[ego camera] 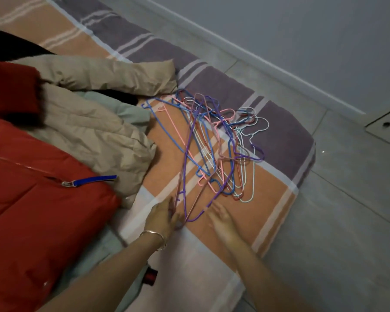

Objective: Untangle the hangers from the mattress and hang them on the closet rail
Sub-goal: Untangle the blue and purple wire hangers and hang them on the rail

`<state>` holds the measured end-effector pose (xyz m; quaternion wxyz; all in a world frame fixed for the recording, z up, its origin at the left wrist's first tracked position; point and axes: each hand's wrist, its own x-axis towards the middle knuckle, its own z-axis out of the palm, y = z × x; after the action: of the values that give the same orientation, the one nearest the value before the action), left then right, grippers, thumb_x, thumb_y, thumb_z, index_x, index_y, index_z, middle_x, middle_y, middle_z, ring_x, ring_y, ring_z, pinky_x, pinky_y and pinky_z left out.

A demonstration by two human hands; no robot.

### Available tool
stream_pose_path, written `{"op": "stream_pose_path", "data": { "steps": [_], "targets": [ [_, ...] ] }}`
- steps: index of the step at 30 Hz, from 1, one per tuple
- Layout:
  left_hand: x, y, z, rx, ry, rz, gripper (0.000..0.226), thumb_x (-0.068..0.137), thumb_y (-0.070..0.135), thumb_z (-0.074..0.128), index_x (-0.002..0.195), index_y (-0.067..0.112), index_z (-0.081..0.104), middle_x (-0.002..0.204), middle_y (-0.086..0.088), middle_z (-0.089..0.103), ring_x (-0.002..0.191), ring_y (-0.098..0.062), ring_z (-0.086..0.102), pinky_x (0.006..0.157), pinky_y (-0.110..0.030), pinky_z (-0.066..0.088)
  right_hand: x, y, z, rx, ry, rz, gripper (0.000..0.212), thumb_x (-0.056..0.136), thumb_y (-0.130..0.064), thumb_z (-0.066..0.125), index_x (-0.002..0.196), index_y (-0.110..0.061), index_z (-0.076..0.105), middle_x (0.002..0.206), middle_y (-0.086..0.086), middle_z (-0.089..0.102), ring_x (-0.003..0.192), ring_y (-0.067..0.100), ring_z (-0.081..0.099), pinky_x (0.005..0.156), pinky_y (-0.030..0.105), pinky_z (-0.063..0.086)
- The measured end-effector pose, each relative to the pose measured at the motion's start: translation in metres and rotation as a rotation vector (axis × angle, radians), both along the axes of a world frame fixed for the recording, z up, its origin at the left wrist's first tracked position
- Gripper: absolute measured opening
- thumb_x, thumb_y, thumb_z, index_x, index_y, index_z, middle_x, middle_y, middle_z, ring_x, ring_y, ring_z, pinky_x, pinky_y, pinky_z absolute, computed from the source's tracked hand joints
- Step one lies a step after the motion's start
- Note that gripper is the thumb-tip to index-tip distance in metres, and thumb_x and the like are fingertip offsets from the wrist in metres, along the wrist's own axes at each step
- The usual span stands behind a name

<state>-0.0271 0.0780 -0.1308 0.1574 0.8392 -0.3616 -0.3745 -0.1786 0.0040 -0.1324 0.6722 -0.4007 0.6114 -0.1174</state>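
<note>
A tangled pile of several thin wire hangers (214, 145) in blue, pink, purple, red and pale green lies on the striped mattress (277, 190). My left hand (164, 216), with a bangle on the wrist, touches the near corner of a purple hanger (190, 218) and a reddish one; whether its fingers grip them I cannot tell. My right hand (221, 218) lies flat on the mattress just right of that corner, fingers spread, holding nothing. No closet rail is in view.
A red puffer jacket (32, 199) with a blue zip pull and a beige jacket (92, 136) are heaped on the left of the mattress. Grey tiled floor (347, 221) and a wall with a baseboard run along the right.
</note>
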Motion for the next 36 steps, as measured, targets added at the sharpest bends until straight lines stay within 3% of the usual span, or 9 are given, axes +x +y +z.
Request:
{"op": "stream_pose_path", "data": {
  "steps": [5, 10, 14, 18, 23, 25, 29, 34, 36],
  "targets": [
    [-0.001, -0.014, -0.021, -0.042, 0.087, 0.167, 0.045, 0.083, 0.037, 0.057, 0.124, 0.022, 0.048, 0.109, -0.006, 0.063, 0.1, -0.028, 0.06, 0.09, -0.041, 0.049, 0.019, 0.001, -0.01, 0.034, -0.06, -0.051, 0.048, 0.091, -0.017, 0.057, 0.136, -0.013, 0.042, 0.124, 0.004, 0.05, 0.109, 0.015, 0.048, 0.102, 0.036, 0.04],
    [-0.01, -0.012, -0.015, -0.18, 0.195, 0.356, 0.008, 0.092, 0.021, 0.052, 0.09, 0.014, 0.051, 0.077, -0.007, 0.058, 0.072, -0.026, 0.054, 0.07, -0.035, 0.044, 0.018, 0.008, 0.003, 0.067, -0.101, -0.031, 0.039, 0.092, -0.019, 0.055, 0.13, -0.011, 0.05, 0.125, 0.005, 0.057, 0.106, 0.012, 0.052, 0.099, 0.029, 0.04],
    [-0.004, 0.007, 0.0, -0.304, 0.152, 0.294, 0.022, 0.094, 0.022, 0.048, 0.075, 0.026, 0.057, 0.058, 0.008, 0.053, 0.051, -0.018, 0.047, 0.057, -0.033, 0.042, 0.019, 0.009, 0.02, 0.097, -0.159, -0.009, 0.043, 0.092, -0.019, 0.054, 0.134, -0.01, 0.046, 0.122, 0.0, 0.056, 0.108, 0.009, 0.049, 0.089, 0.019, 0.038],
    [0.008, 0.028, 0.028, -0.327, 0.02, 0.229, 0.028, 0.086, 0.045, 0.037, 0.073, 0.027, 0.054, 0.053, 0.005, 0.047, 0.052, -0.016, 0.043, 0.055, -0.03, 0.035, 0.018, 0.012, 0.045, 0.187, -0.254, 0.001, 0.032, 0.093, -0.025, 0.053, 0.125, -0.022, 0.05, 0.124, -0.006, 0.056, 0.115, 0.01, 0.05, 0.097, 0.027, 0.037],
    [0.023, 0.034, 0.08, -0.45, 0.085, 0.33, 0.04, 0.069, 0.06, 0.041, 0.055, 0.024, 0.054, 0.041, 0.003, 0.044, 0.042, -0.009, 0.039, 0.051, -0.029, 0.03, 0.016, 0.006, 0.106, 0.25, -0.517, -0.114, 0.027, 0.097, -0.02, 0.045, 0.124, -0.02, 0.05, 0.105, -0.003, 0.066, 0.096, 0.012, 0.064, 0.099, 0.031, 0.04],
    [0.024, 0.029, 0.109, -0.5, 0.135, 0.318, 0.041, 0.072, 0.059, 0.047, 0.054, 0.023, 0.056, 0.037, 0.004, 0.039, 0.039, -0.008, 0.033, 0.05, -0.027, 0.027, 0.014, 0.0, 0.14, 0.203, -0.572, -0.145, 0.031, 0.095, -0.022, 0.048, 0.126, -0.019, 0.049, 0.101, -0.002, 0.066, 0.088, 0.011, 0.067, 0.089, 0.027, 0.047],
    [0.012, -0.003, 0.19, -0.605, 0.291, 0.219, 0.042, 0.093, 0.032, 0.051, 0.058, 0.011, 0.063, 0.043, 0.004, 0.032, 0.042, -0.008, 0.029, 0.05, -0.023, 0.025, -0.008, -0.021, 0.227, 0.042, -0.66, -0.168, 0.03, 0.093, -0.019, 0.052, 0.123, -0.015, 0.052, 0.104, 0.002, 0.067, 0.08, 0.008, 0.069, 0.08, 0.023, 0.054],
    [-0.031, -0.056, 0.315, -0.545, 0.525, 0.076, 0.052, 0.094, 0.044, 0.038, 0.07, 0.014, 0.073, 0.036, 0.007, 0.03, 0.034, -0.004, 0.024, 0.034, -0.014, 0.018, -0.065, -0.034, 0.365, -0.384, -0.549, -0.033, 0.011, 0.091, -0.006, 0.054, 0.094, -0.014, 0.061, 0.086, -0.002, 0.075, 0.075, 0.006, 0.069, 0.068, 0.016, 0.054],
    [-0.054, -0.078, 0.37, -0.51, 0.658, -0.041, 0.056, 0.086, 0.055, 0.037, 0.09, 0.01, 0.071, 0.039, 0.008, 0.037, 0.038, -0.006, 0.03, 0.036, -0.015, 0.021, -0.095, -0.035, 0.421, -0.551, -0.51, -0.064, 0.011, 0.089, -0.001, 0.054, 0.09, -0.011, 0.06, 0.079, -0.001, 0.075, 0.071, 0.007, 0.07, 0.063, 0.015, 0.053]
  ]
}}
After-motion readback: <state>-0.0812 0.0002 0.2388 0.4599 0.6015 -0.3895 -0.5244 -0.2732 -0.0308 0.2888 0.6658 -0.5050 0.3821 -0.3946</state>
